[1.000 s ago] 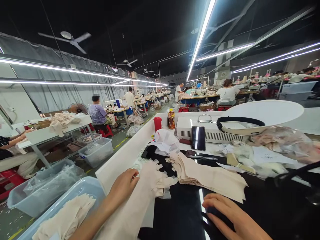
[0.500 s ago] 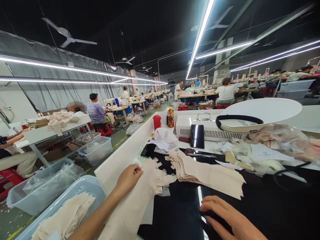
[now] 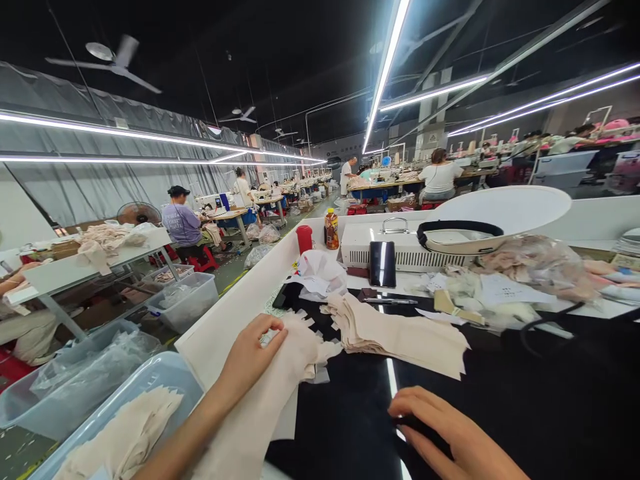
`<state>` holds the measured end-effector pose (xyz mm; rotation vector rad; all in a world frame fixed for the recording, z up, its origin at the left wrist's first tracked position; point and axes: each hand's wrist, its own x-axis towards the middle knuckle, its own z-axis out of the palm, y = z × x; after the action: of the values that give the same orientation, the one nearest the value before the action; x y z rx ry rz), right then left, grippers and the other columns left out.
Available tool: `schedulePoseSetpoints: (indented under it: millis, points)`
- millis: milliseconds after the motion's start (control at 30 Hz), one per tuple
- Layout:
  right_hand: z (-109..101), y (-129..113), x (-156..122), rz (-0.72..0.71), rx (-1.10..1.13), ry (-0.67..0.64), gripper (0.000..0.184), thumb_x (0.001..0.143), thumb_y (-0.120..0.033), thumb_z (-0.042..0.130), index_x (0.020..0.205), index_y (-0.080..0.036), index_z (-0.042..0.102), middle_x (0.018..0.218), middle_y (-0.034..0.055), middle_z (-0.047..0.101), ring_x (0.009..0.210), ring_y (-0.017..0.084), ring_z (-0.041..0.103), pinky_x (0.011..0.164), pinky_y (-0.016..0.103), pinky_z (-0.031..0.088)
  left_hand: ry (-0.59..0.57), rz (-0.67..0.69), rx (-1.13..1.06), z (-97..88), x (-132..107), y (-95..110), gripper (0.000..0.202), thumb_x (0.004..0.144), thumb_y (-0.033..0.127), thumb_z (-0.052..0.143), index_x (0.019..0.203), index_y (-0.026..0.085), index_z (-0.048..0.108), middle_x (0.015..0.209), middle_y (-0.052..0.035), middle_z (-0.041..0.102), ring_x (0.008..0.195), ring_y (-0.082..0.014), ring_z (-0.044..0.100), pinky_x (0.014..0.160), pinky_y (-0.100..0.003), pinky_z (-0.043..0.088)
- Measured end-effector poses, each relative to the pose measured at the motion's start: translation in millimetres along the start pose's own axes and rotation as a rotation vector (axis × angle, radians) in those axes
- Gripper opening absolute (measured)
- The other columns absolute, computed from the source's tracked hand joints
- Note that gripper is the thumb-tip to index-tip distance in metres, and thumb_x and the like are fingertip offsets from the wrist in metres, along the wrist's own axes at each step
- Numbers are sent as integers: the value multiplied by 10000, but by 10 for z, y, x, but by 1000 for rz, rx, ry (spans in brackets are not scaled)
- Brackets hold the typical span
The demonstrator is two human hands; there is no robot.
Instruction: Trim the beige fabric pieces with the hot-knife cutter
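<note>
My left hand [image 3: 253, 353] is over a long pile of beige fabric pieces [image 3: 270, 400] at the table's left side. Its thumb and forefinger close in a pinch at the pile's upper edge, with a small gap behind the fingertips. My right hand [image 3: 440, 427] hovers low over the glossy black tabletop [image 3: 345, 427], fingers bent and thumb apart, nothing visible between them. Beyond both hands lies a second stack of beige fabric pieces [image 3: 400, 327], fanned at its left end. White paper [image 3: 286, 420] shows under the left pile.
Behind the stacks are a pen [image 3: 393, 301], a phone [image 3: 383, 263], a white metal box [image 3: 360, 243], a drink bottle [image 3: 331, 230] and a white round visor [image 3: 510, 210]. Scraps in plastic [image 3: 540, 267] lie right. A blue bin [image 3: 175, 377] with fabric stands left; co-workers sit farther off.
My left thumb and forefinger have lifted into a more arched pinch over the pile. My right hand is nearly unchanged. The view has turned slightly right.
</note>
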<state>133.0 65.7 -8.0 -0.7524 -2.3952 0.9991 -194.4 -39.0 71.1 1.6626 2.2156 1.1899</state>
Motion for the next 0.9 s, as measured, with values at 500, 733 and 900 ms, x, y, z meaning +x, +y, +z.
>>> schedulePoseSetpoints:
  millis: [500, 733, 900]
  points:
    - [196, -657, -19, 155, 903, -262, 608, 757, -709, 809, 1085, -197, 801, 928, 66, 756, 847, 235, 700, 819, 328, 567, -594, -148, -726, 398, -469, 959, 531, 841, 720, 731, 883, 216, 570, 669, 53, 453, 591, -108, 347, 524, -227, 250]
    - [215, -601, -113, 300, 896, -312, 485, 700, -549, 913, 888, -124, 776, 704, -21, 547, 630, 91, 423, 580, 206, 328, -586, -144, -603, 554, -367, 722, 535, 877, 728, 675, 875, 207, 552, 623, 86, 374, 577, -101, 303, 530, -227, 226]
    - [199, -588, -162, 374, 788, -303, 348, 731, -445, 844, 752, -165, 637, 653, -40, 479, 588, 85, 386, 522, 215, 266, -601, -100, -539, 684, -322, 649, 472, 897, 672, 644, 888, 208, 561, 624, 90, 366, 579, -104, 311, 546, -235, 236]
